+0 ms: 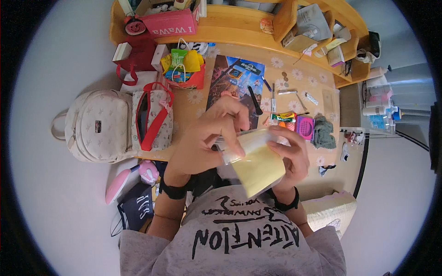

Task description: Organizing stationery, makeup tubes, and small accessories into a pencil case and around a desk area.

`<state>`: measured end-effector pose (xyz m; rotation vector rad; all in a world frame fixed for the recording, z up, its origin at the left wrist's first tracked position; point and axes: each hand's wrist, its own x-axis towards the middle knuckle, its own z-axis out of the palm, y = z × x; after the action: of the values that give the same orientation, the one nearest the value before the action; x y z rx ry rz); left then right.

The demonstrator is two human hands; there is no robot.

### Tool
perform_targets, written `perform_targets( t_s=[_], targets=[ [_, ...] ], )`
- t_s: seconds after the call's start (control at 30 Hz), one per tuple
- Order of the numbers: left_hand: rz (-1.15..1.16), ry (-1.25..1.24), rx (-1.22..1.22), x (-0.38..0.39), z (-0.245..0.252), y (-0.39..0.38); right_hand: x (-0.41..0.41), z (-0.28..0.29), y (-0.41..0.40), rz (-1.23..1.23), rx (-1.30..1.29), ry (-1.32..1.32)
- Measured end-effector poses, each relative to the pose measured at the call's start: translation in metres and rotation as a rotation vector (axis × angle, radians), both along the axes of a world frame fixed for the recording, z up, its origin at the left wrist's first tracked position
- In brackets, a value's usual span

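Above the table's front edge I hold a clear plastic pouch with a pale yellow sheet or card (260,170) inside, tilted in front of my chest. The thumb and fingers of my left hand (210,138) pinch its upper left edge. On the other side, my right hand (291,157) grips the right edge, fingers on the upper corner. A blur covers part of the pouch's upper edge, so I cannot tell whether it is sealed. Beyond my hands lies a colourful printed poster (234,81) with a black brush (255,100) across its right side.
At the left stand a cream backpack (100,126), a patterned bag with red trim (157,120) and a red snack bag (193,81). Several small items, a purple box (305,127) and a dark green cloth (324,132) lie at the right. A wooden shelf (234,24) borders the back.
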<state>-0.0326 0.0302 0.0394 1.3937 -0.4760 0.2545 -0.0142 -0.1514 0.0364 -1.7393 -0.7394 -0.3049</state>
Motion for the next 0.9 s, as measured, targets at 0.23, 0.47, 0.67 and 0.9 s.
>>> perform_targets(
  t_s=[0.23, 0.47, 0.67, 0.9],
  targets=[
    [0.014, 0.053, -0.112, -0.005, -0.003, -0.01, 0.002, 0.009, -0.012, -0.115, -0.095, -0.389],
    [0.01, 0.082, -0.145, -0.003, -0.002, -0.013, 0.001, 0.009, -0.014, -0.158, -0.086, -0.47],
    [0.022, 0.032, -0.127, -0.003, -0.002, -0.008, 0.007, 0.009, -0.017, -0.074, -0.12, -0.32],
    [0.146, 0.518, -0.307, -0.011, 0.008, -0.013, 0.01, -0.004, -0.003, 0.242, 0.195, 0.668]
  ],
)
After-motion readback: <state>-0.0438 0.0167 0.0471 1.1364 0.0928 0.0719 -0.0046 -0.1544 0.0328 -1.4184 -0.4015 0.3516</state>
